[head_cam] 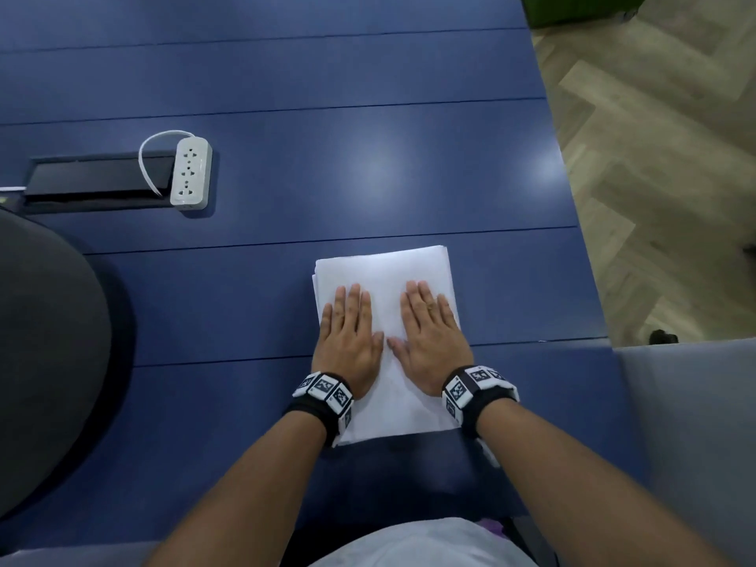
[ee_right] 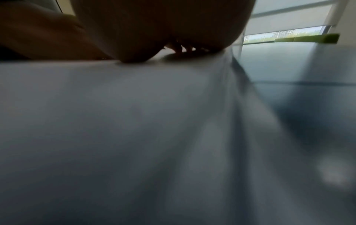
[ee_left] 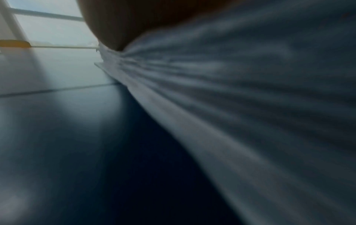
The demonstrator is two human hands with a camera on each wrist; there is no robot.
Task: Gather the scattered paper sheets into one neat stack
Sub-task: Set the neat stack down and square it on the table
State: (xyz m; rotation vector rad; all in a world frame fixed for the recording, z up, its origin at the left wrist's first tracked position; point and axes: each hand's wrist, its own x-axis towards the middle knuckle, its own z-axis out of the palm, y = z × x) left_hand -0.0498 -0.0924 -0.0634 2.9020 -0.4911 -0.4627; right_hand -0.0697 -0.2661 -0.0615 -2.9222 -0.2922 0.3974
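A stack of white paper sheets [head_cam: 384,272] lies on the blue table [head_cam: 327,157], its edges nearly aligned with a few sheets offset at the left side. My left hand [head_cam: 347,325] lies flat on the stack's left half, fingers straight and together. My right hand [head_cam: 429,325] lies flat on the right half, palm down, thumb tips almost meeting in the middle. In the left wrist view the layered sheet edges [ee_left: 231,99] run close past the lens under the palm [ee_left: 134,22]. The right wrist view shows the top sheet [ee_right: 115,106] beneath the palm [ee_right: 154,22].
A white power strip [head_cam: 190,173] with its cord lies at the far left beside a black cable hatch [head_cam: 94,178]. A dark chair back [head_cam: 45,354] stands at the left. The table's right edge drops to a wooden floor [head_cam: 654,157]; a grey seat [head_cam: 695,423] is at the right.
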